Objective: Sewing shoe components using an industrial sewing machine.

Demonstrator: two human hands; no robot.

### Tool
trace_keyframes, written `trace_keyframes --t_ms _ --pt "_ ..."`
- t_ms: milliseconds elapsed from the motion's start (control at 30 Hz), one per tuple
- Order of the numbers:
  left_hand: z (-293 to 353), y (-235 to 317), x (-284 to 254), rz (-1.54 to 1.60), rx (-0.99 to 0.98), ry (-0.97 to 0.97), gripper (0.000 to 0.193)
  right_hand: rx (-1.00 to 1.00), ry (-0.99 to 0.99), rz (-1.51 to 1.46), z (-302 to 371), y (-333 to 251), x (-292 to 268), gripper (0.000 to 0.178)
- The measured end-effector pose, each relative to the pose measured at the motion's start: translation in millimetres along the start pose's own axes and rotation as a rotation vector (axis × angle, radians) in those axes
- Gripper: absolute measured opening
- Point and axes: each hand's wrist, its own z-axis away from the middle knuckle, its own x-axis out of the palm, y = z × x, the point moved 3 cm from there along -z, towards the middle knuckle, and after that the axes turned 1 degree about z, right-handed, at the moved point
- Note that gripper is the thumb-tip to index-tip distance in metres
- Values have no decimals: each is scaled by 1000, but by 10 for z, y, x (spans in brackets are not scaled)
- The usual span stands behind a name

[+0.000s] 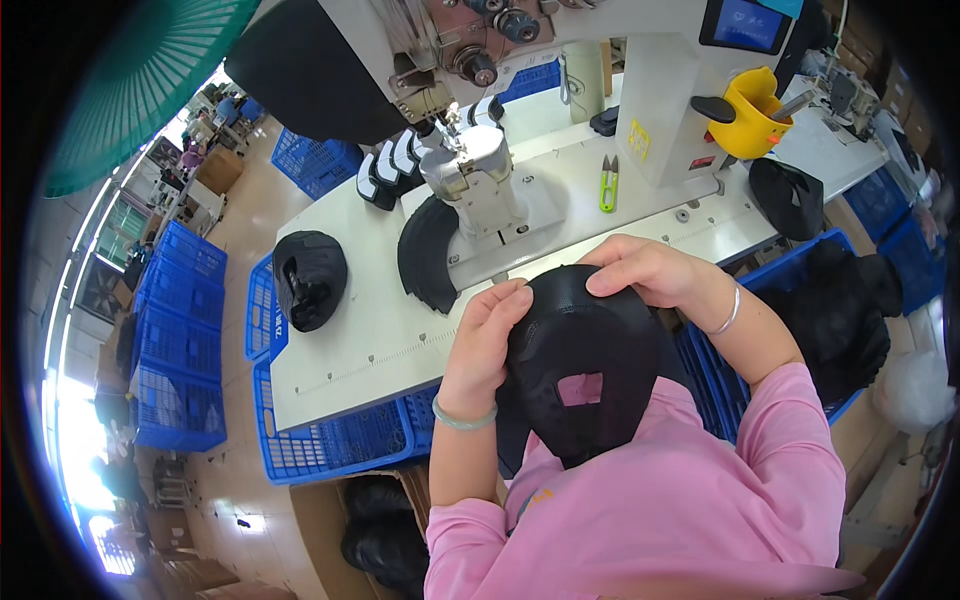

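The person holds a black cap (pixel 580 360) against their chest, just below the edge of the white sewing table (pixel 370 340). The left hand (pixel 487 340) grips the cap's left rim, fingers curled over it; the right hand (pixel 650 270) pinches its upper edge. On the table, a black visor piece (pixel 425 255) lies beside the sewing machine (pixel 480 180), with green thread snips (pixel 608 185) further back.

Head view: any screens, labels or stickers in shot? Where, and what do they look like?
Screen: top right on the sewing machine, dark frame, blue display.
Yellow label: rectangular, on the machine's white column.
Red label: small, low on the same column.
White tag: on the blue crate rim, left of the table.
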Motion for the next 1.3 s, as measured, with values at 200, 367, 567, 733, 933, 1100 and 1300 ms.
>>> trace_keyframes --t_ms 200,367,567,733,933,1100,1300 --pt "-39 143 -33 -228 -176 -144 24 40 67 95 -79 126 -44 34" --pt "-70 4 -160 -442 -282 -207 25 81 101 230 -200 388 -146 31" --pt "-71 -230 -295 -82 -263 -181 28 12 141 87 -275 509 -233 26" --pt "-94 -233 -326 91 -297 -185 27 19 96 101 -268 447 -241 26" --pt "-178 -26 -356 33 -279 -165 27 -6 119 178 -264 324 -241 30" --pt "-363 150 -383 -7 -182 -225 31 -120 210 52 -298 377 -217 33" --pt "-309 130 -350 -11 -128 -262 32 -268 209 -89 -293 504 -157 35"
